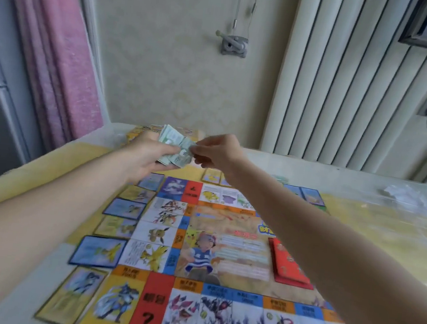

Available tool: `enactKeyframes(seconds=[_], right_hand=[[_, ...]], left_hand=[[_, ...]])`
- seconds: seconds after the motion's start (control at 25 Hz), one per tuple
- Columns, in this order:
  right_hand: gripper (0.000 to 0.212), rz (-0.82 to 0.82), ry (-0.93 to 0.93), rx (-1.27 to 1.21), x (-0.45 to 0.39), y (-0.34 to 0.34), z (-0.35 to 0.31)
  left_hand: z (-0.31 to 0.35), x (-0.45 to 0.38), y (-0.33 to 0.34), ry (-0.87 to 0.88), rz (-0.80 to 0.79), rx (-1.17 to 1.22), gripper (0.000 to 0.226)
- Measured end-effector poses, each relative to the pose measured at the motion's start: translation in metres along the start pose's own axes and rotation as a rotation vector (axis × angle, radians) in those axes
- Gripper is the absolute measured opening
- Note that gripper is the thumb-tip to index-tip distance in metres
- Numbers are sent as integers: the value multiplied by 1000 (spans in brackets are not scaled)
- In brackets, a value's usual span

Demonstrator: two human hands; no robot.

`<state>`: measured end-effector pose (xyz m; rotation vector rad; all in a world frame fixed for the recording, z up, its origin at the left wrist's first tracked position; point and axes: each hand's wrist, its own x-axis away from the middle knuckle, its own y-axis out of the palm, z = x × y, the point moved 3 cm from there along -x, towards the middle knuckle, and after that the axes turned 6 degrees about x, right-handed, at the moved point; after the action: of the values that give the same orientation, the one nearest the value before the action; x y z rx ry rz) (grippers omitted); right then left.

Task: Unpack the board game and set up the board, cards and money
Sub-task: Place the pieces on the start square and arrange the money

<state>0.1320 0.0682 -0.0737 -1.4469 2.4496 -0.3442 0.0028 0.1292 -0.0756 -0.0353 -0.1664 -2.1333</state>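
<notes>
The colourful game board [222, 257] lies flat on the table, filling the middle and near part of the view. Blue and yellow cards [100, 251] sit in a row along its left edge, and more cards [212, 175] lie beyond its far edge. A red card stack [288, 262] rests on the board's centre right. Above the far edge, my left hand [148, 156] grips a wad of greenish paper money [175, 146]. My right hand [215, 151] pinches one note at the wad's right side.
The yellow game box [140, 132] sits behind my hands at the table's [386, 237] far edge. Clear plastic wrapping [402, 193] lies at the far right. A pink curtain [54, 48] hangs at left; a radiator [351, 79] stands behind the table.
</notes>
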Motion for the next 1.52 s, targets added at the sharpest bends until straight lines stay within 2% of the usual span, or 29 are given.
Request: enactKeyframes(seconds=[0.08,0.16,0.28,0.4,0.48,0.6,0.68,0.76,0.88,1.04,1.2,1.28,1.36,1.44,1.52], right_hand=[[9,12,78,-66,-4,32,1],[9,-35,133,8,-10,68,6],[24,-134,88,272,-19,121,9],[24,-134,-2,530,-29,162,12],[22,-103,-42,657,-33,175,18],[28,-28,-124,759,-32,175,19],[25,46,-160,651,-25,159,6],[15,54,-150,534,-14,136,-13],[29,-84,-122,386,27,98,-32],[12,-327,-67,361,112,58,-36],[14,-413,41,449,191,33,-30],[12,-460,85,476,224,27,-25],[9,-531,102,503,255,28,-17],[7,-572,59,554,276,36,-6],[7,-532,-32,658,286,43,5]], left_hand=[[5,5,-43,31,86,-56,14],[6,9,-82,47,206,-151,16],[-3,12,-117,-8,300,-143,23],[-14,6,-135,-89,309,-35,36],[-19,3,-140,-97,301,-20,34],[-20,8,-135,-59,233,-56,27],[-16,16,-125,-53,161,-85,25],[-11,29,-111,-51,62,-152,18],[-7,59,-86,-43,-161,-279,17],[-17,115,-58,-71,-399,-429,7],[-32,166,-35,-144,-606,-560,5],[-32,179,-29,-160,-615,-582,9],[-29,185,-26,-155,-555,-585,14],[-29,189,-21,-139,-499,-586,17],[-33,192,-15,-134,-482,-565,28]])
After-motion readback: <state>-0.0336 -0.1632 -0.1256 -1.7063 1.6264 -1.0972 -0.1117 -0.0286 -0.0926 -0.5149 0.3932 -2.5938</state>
